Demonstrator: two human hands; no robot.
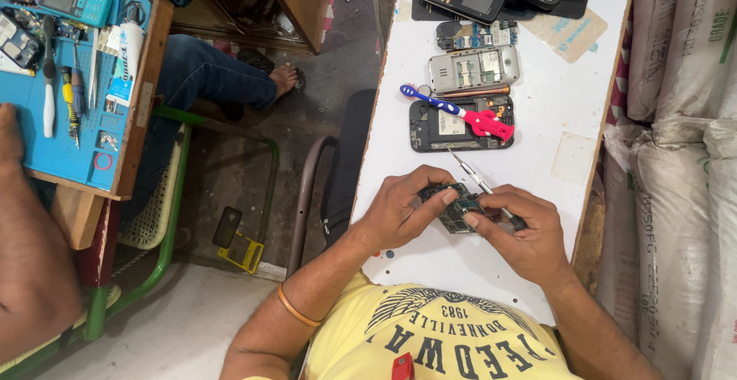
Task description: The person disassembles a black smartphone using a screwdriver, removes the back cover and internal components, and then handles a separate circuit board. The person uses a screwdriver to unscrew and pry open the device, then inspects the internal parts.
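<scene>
White bench (537, 104) carrying opened phones, a silver phone body (474, 68) and a red-and-blue toothbrush (461, 111), sacks (675, 196) lining its far side. Left hand (403, 207) pinching a small circuit board (454, 207) just above the bench's near end; right hand (526, 230) closing around a thin screwdriver (477, 180), tip touching the board.
</scene>
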